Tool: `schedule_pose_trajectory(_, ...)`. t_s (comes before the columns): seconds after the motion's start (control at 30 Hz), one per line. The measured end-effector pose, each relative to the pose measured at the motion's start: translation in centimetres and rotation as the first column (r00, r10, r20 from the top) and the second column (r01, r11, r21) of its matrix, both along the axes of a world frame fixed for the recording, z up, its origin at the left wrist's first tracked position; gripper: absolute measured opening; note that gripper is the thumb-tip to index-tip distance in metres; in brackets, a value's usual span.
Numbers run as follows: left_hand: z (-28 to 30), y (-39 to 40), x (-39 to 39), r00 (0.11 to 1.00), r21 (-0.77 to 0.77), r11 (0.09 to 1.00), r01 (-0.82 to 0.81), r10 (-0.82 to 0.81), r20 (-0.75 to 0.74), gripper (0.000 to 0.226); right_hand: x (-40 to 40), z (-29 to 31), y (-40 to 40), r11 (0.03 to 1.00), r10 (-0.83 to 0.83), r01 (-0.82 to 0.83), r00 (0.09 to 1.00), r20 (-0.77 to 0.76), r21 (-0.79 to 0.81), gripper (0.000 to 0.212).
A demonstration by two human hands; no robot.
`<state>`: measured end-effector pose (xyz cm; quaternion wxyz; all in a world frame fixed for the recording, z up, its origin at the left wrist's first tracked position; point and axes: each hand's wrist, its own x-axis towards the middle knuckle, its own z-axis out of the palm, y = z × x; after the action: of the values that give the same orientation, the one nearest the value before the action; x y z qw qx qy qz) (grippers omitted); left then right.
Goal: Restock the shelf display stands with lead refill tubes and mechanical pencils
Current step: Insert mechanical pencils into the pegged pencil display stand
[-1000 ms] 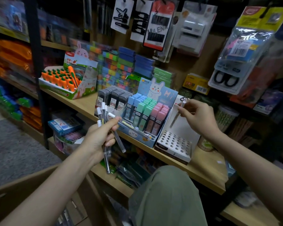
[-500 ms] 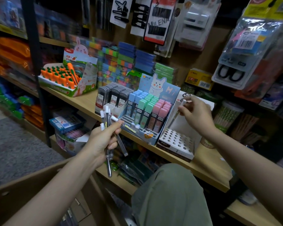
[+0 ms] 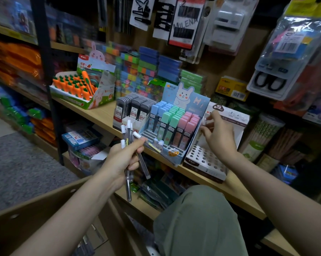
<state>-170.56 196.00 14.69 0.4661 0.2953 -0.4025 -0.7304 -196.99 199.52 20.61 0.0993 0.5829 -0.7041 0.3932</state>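
Observation:
My left hand (image 3: 121,159) grips a bunch of slim mechanical pencils (image 3: 128,143) with white caps, held in front of the shelf edge. My right hand (image 3: 218,134) hovers over the white display stand (image 3: 205,160) with rows of round holes. Its fingertips are pinched on a thin pencil that is blurred and mostly hidden. Left of that stand, a blue bunny stand (image 3: 176,126) holds blue, green and pink lead refill cases. Black lead refill cases (image 3: 133,108) fill a small stand beside it.
A carrot-pen display box (image 3: 78,89) sits further left on the wooden shelf (image 3: 235,189). Packs of hair clips and scissors (image 3: 270,84) hang above. A pencil tub (image 3: 263,135) stands to the right. A cardboard box (image 3: 41,209) and my knee (image 3: 198,222) are below.
My right hand has dipped slightly toward the holed stand with its pencil. My left hand holds the bunch almost still. The view has shifted a little.

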Motion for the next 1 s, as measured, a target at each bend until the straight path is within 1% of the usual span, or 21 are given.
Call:
schedule_pose_trajectory(0.03,0.1,0.1,0.0,1.0,-0.023,1.0,0.019,-0.019,0.004,0.066,0.2,0.1,0.3,1.0,-0.007,0.007,1.0,-0.001,-0.001,0.023)
schedule_pose_trajectory(0.1,0.4,0.2,0.2,0.998,-0.068,0.996,0.064,-0.063,0.005,0.07,0.7,0.3,1.2,0.998,-0.056,0.055,0.997,-0.049,-0.022,0.035)
schedule_pose_trajectory(0.13,0.6,0.2,0.4,0.995,-0.09,0.991,0.095,-0.095,0.0,0.064,1.2,0.4,1.7,0.996,-0.08,0.076,0.993,-0.085,-0.052,0.04)
schedule_pose_trajectory(0.17,0.7,0.2,0.5,0.992,-0.113,0.985,0.129,-0.13,-0.001,0.053,2.0,0.7,2.3,0.994,-0.079,0.07,0.99,-0.114,-0.083,0.04)
schedule_pose_trajectory(0.2,0.9,0.2,0.7,0.987,-0.136,0.977,0.161,-0.161,0.009,0.042,3.1,1.0,2.9,0.997,-0.028,0.02,0.993,-0.111,-0.072,0.036)
schedule_pose_trajectory(0.23,1.1,0.2,0.8,0.982,-0.159,0.969,0.188,-0.187,0.024,0.035,4.3,1.4,3.3,0.997,0.082,-0.082,0.996,-0.045,-0.005,0.032)
schedule_pose_trajectory(0.27,1.2,0.3,0.9,0.977,-0.177,0.961,0.211,-0.207,0.04,0.031,5.7,1.8,3.5,0.969,0.213,-0.221,0.974,0.083,0.109,0.031)
schedule_pose_trajectory(0.3,1.4,0.3,0.9,0.973,-0.19,0.955,0.229,-0.223,0.051,0.029,7.1,2.0,3.6,0.904,0.319,-0.365,0.922,0.218,0.221,0.035)
schedule_pose_trajectory(0.33,1.5,0.3,1.0,0.97,-0.199,0.949,0.244,-0.237,0.059,0.029,8.4,2.2,3.6,0.831,0.388,-0.471,0.872,0.3,0.295,0.041)
schedule_pose_trajectory(0.37,1.7,0.4,1.1,0.967,-0.206,0.945,0.255,-0.248,0.063,0.028,9.4,2.2,3.5,0.779,0.433,-0.53,0.841,0.324,0.336,0.046)
schedule_pose_trajectory(0.4,1.8,0.5,1.1,0.965,-0.209,0.942,0.262,-0.253,0.066,0.028,10.2,2.1,3.4,0.751,0.463,-0.562,0.823,0.33,0.346,0.047)
schedule_pose_trajectory(0.5,1.9,0.8,1.2,0.971,-0.203,0.95,0.239,-0.229,0.072,0.033,11.0,1.7,3.3,0.741,0.497,-0.598,0.794,0.349,0.306,0.05)
schedule_pose_trajectory(0.57,2.0,0.8,1.1,0.973,-0.19,0.954,0.23,-0.221,0.066,0.041,10.3,1.9,3.4,0.766,0.489,-0.576,0.811,0.321,0.287,0.057)
schedule_pose_trajectory(0.63,2.1,0.8,1.0,0.97,-0.132,0.961,0.245,-0.241,0.04,0.046,8.6,2.5,3.4,0.834,0.427,-0.496,0.858,0.286,0.243,0.069)
schedule_pose_trajectory(0.7,2.1,0.7,0.9,0.966,-0.052,0.964,0.26,-0.259,0.021,0.038,6.2,3.3,3.6,0.912,0.334,-0.378,0.909,0.248,0.158,0.076)
schedule_pose_trajectory(0.77,1.9,0.6,0.6,0.966,0.004,0.967,0.255,-0.255,0.041,0.029,3.7,4.0,4.0,0.973,0.216,-0.223,0.971,0.105,0.063,0.074)
schedule_pose_trajectory(0.8,1.7,0.6,0.4,0.966,0.009,0.968,0.251,-0.251,0.067,0.027,2.6,4.1,4.1,0.988,0.152,-0.153,0.987,0.045,0.019,0.071)
schedule_pose_trajectory(0.83,1.5,0.7,0.1,0.964,0.001,0.968,0.252,-0.251,0.09,0.025,1.7,4.0,4.2,0.994,0.106,-0.106,0.994,0.017,-0.016,0.067)
schedule_pose_trajectory(0.93,1.0,1.0,-0.3,0.961,-0.05,0.965,0.256,-0.248,0.125,0.016,0.3,3.0,3.8,0.996,0.072,-0.071,0.997,0.007,-0.055,0.056)
schedule_pose_trajectory(1.0,0.5,1.0,-0.4,0.958,-0.086,0.964,0.253,-0.238,0.16,0.014,0.2,2.0,3.3,0.994,0.074,-0.075,0.997,-0.026,-0.076,0.056)
